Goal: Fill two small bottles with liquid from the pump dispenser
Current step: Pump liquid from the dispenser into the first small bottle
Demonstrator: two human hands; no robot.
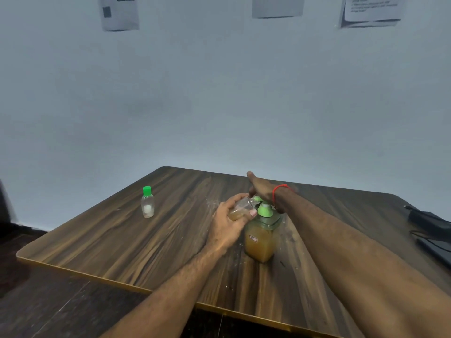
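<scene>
A pump dispenser (260, 242) with amber liquid and a green pump head stands near the middle of the wooden table (127, 240). My right hand (262, 187) lies on top of the pump head, palm down, and hides the nozzle. My left hand (228, 225) grips a small clear bottle (240, 209), tilted with its open mouth up against the pump spout; amber liquid sits in its lower part. A second small bottle (147, 203) with a green cap stands upright at the left, apart from both hands.
A black device with cables (429, 228) lies at the table's right edge. Pale specks and droplets dot the wood around the dispenser. The wall runs right behind the table, with papers (119, 12) stuck high on it. Dark floor lies to the left.
</scene>
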